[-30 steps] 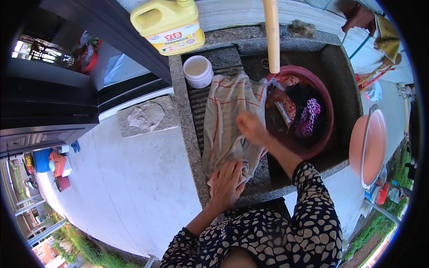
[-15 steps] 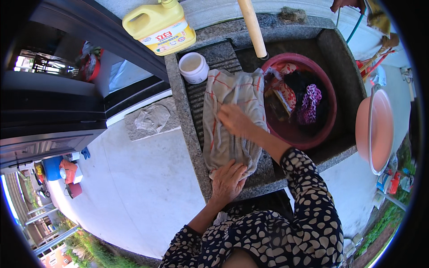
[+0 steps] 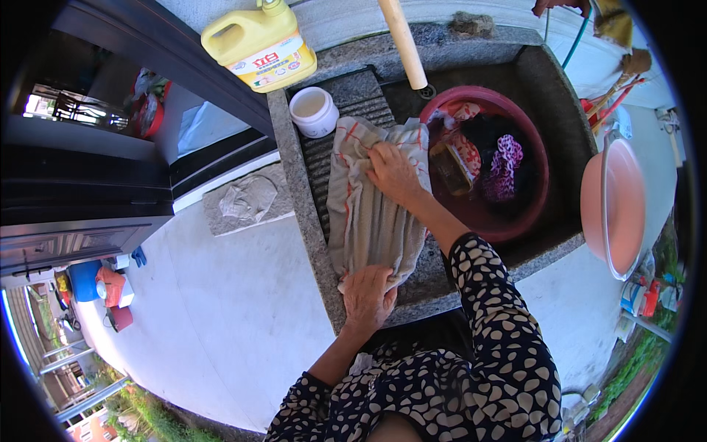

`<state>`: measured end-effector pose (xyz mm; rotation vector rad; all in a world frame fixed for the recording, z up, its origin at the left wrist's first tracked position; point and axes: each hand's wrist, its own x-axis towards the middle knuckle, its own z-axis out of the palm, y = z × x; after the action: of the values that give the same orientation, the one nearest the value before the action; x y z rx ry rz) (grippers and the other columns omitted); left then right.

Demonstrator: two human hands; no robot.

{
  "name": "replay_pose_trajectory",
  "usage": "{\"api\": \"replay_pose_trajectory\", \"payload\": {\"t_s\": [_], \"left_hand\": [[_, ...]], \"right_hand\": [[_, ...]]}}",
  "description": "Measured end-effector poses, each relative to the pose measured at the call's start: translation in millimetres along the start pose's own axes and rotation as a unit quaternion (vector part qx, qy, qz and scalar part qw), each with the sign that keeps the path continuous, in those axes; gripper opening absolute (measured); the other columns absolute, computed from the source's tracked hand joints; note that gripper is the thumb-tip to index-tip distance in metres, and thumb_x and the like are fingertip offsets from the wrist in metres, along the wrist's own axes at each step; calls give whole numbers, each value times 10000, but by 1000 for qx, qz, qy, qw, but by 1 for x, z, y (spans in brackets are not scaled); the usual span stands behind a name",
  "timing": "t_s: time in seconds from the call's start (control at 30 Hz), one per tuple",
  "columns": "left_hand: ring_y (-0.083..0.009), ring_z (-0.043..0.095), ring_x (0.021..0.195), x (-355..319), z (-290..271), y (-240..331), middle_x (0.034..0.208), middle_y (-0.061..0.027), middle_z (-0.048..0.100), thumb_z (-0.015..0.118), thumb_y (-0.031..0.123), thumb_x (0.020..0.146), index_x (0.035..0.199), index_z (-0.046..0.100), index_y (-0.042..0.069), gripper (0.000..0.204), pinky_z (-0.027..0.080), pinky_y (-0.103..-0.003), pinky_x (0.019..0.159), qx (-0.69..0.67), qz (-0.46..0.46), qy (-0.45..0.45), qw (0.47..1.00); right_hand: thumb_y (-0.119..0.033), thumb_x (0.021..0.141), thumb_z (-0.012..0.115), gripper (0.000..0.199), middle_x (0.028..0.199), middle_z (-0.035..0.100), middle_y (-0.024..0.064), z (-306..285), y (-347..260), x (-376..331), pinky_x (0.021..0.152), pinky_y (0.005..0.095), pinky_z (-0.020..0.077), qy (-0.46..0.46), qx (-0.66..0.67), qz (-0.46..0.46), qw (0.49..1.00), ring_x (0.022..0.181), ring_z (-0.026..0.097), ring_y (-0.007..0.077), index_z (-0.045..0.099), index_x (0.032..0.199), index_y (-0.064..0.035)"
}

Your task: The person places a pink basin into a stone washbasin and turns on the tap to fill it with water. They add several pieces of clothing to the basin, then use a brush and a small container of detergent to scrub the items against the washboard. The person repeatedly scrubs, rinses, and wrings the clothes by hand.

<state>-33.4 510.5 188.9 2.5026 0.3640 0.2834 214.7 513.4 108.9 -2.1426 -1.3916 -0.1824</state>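
A wet grey-white cloth (image 3: 377, 239) with red stripes lies lengthwise over the ridged stone washboard (image 3: 319, 174) on the sink's left side. At its near end, my left hand (image 3: 366, 298) grips the edge, fingers closed over the fabric. Farther up, my right hand (image 3: 394, 175) presses down with bent fingers gathering the cloth. Long folds run between the two hands. Just right of the cloth sits a dark red basin (image 3: 546, 177) of water with soaking clothes, among them a pink-and-black patterned piece (image 3: 505, 168) and a yellowish block-like item (image 3: 451, 169), partly under water.
A white tub (image 3: 314, 112) stands at the washboard's far left corner, near a yellow detergent jug (image 3: 259, 46). A pale pole (image 3: 403, 44) leans down into the stone sink (image 3: 565, 96). At right is a pink basin (image 3: 613, 206). A crumpled rag (image 3: 249, 197) lies on a slab at left.
My right hand has moved away from me along the cloth, which now shows straighter lengthwise folds. My left hand keeps its hold at the near end. The view has shifted slightly.
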Motion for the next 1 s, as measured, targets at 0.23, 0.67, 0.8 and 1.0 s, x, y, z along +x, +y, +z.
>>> {"api": "replay_pose_trajectory", "payload": {"t_s": [0.23, 0.67, 0.8, 1.0], "left_hand": [[-287, 585, 885, 6, -5, 1, 938, -89, 598, 749, 194, 670, 1048, 599, 90, 420, 401, -422, 761, 33, -62, -34, 997], [-275, 593, 768, 13, -8, 16, 804, -67, 607, 778, 250, 666, 957, 655, 107, 346, 402, -402, 701, -28, -13, -46, 998], [-270, 607, 740, 19, -2, 6, 779, -67, 607, 798, 269, 651, 935, 663, 101, 357, 432, -395, 672, -38, -26, -58, 997], [-275, 628, 716, 25, 1, 9, 754, -75, 630, 809, 278, 655, 900, 666, 92, 339, 459, -392, 634, -79, -44, -81, 993]], "right_hand": [[-349, 871, 588, 643, 1464, 349, 207, -73, -55, -110, 1122, 458, 261, -222, 81, -75, 969, 1374, 317, 339, 421, 1346, 50], [-473, 939, 434, 649, 1517, 284, 204, 21, -10, 1, 1101, 604, 164, -129, -107, 135, 977, 1409, 249, 368, 303, 1477, -136], [-433, 877, 555, 678, 1489, 330, 171, -13, -45, -33, 1084, 573, 198, -174, -33, 19, 984, 1402, 264, 332, 333, 1447, -140], [-333, 772, 698, 514, 1092, 607, 124, -13, -20, 21, 790, 501, 395, -156, 77, 165, 971, 1033, 574, 295, 503, 1204, -132]]}}
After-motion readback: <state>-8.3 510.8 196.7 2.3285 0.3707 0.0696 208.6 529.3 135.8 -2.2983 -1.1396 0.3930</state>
